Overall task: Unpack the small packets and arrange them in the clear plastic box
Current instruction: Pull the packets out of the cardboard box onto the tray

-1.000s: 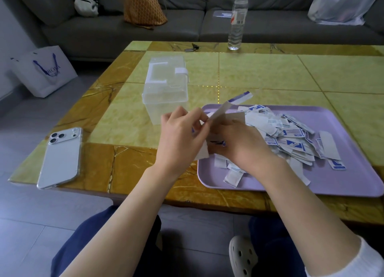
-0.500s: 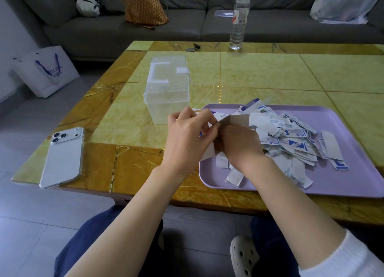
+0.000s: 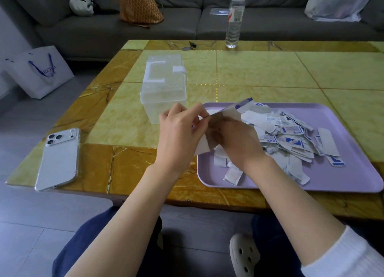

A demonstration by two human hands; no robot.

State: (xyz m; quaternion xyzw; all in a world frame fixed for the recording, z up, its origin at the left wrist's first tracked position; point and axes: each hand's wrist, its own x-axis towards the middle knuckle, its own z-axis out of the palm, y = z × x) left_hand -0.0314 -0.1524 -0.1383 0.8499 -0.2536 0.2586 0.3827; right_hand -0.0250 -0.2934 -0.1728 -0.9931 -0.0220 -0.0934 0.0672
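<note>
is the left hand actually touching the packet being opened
Touching. The head view shows the left hand pinching the edge of the white packet, which the right hand also holds.

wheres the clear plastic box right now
In the head view, the clear plastic box stands on the table left of centre, just beyond the left hand and next to the far-left corner of the purple tray.

On my feed the table (image 3: 259,68) is tiled in pale yellow-green and veined amber marble. The tray (image 3: 353,135) is lilac. Its packets (image 3: 291,139) are white with blue print, and the peeled packet (image 3: 228,112) has a blue-violet edge. The clear plastic box (image 3: 164,93) has white fittings (handle and latch). I also see a silver phone (image 3: 58,160), a grey sofa (image 3: 187,25) and a white shopping bag (image 3: 39,70) with blue lettering.
</note>
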